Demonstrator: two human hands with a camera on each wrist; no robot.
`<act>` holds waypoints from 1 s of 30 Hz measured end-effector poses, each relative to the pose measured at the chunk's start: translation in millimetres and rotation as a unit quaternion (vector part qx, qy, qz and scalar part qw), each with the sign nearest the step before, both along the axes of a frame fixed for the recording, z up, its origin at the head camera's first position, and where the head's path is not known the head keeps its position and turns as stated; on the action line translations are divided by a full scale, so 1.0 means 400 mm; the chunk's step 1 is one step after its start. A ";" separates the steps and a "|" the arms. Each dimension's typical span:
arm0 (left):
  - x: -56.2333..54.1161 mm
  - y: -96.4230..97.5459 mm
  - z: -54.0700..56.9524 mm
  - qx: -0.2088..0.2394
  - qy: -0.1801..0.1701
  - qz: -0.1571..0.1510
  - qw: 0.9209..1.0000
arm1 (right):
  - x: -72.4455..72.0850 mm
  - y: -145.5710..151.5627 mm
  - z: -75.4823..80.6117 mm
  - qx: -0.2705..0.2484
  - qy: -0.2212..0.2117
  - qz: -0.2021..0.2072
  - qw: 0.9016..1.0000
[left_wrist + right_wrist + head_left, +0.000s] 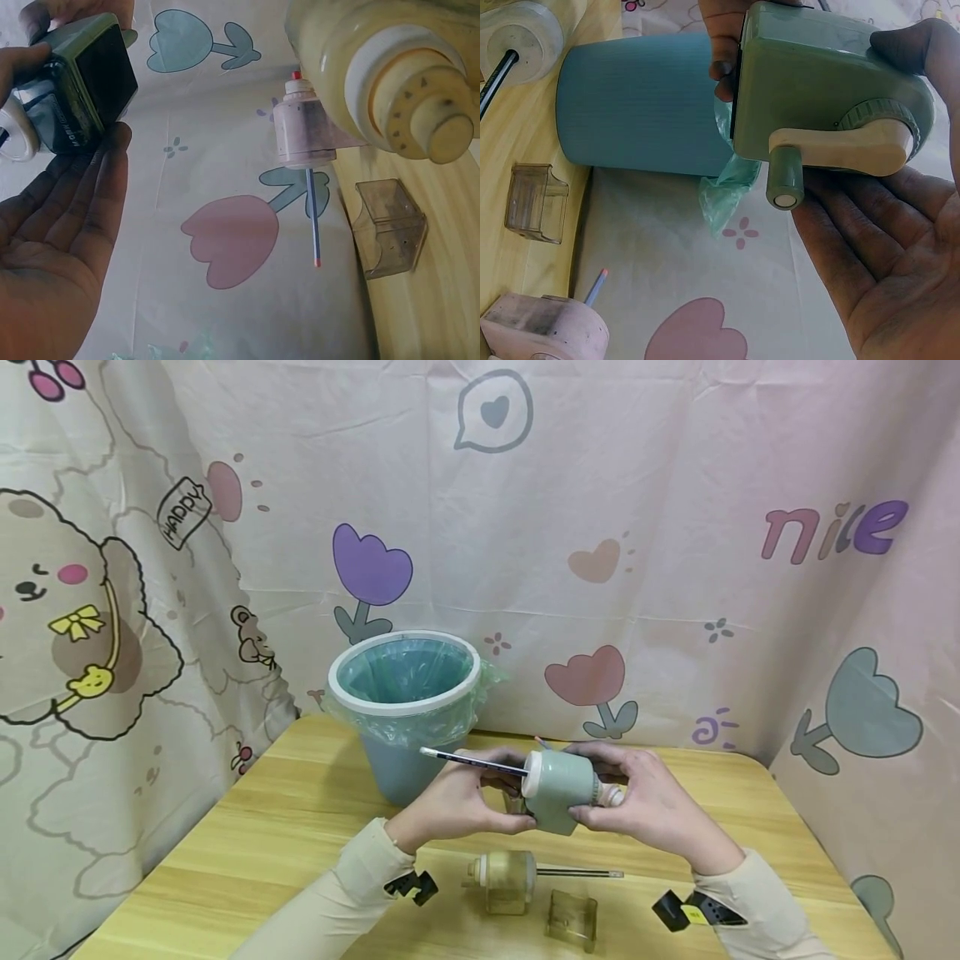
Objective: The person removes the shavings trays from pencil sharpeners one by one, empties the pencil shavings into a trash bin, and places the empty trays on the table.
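Both hands hold a green crank pencil sharpener [564, 789] tilted on its side above the table. My left hand [468, 797] grips its end near the white collar, where a dark pencil [472, 762] sticks out toward the left. My right hand [648, 797] grips the crank end, thumb on one side and fingers on the other. The pale crank arm [847, 150] and its green knob [785, 176] show in the right wrist view. The left wrist view catches a dark rectangular face [110, 71] on the sharpener.
A yellow sharpener [506, 885] with a pencil in it lies nearer me, beside a clear brownish drawer [572, 920]. Behind the hands sits a pink sharpener [304, 131] with a pencil. A blue bin [405, 772] with a green liner stands back left, by the printed curtain [495, 527].
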State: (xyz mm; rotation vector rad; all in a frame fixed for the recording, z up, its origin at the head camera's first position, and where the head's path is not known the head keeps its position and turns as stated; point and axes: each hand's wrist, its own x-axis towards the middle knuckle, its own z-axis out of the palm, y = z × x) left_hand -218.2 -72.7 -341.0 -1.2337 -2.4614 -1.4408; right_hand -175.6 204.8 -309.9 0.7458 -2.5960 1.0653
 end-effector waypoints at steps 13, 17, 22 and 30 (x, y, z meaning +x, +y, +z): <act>-0.004 -0.009 -0.007 0.022 -0.023 -0.008 0.999 | 0.000 0.004 0.000 -0.009 -0.019 0.003 1.000; -0.005 -0.011 -0.009 0.025 -0.024 -0.009 0.999 | 0.002 0.005 0.001 -0.010 -0.021 0.004 1.000; -0.005 -0.022 -0.011 0.034 -0.023 0.003 0.999 | 0.006 0.016 0.004 -0.005 -0.019 -0.008 1.000; -0.010 -0.027 -0.011 0.045 -0.020 0.005 0.999 | 0.008 0.035 0.003 0.003 0.007 -0.017 1.000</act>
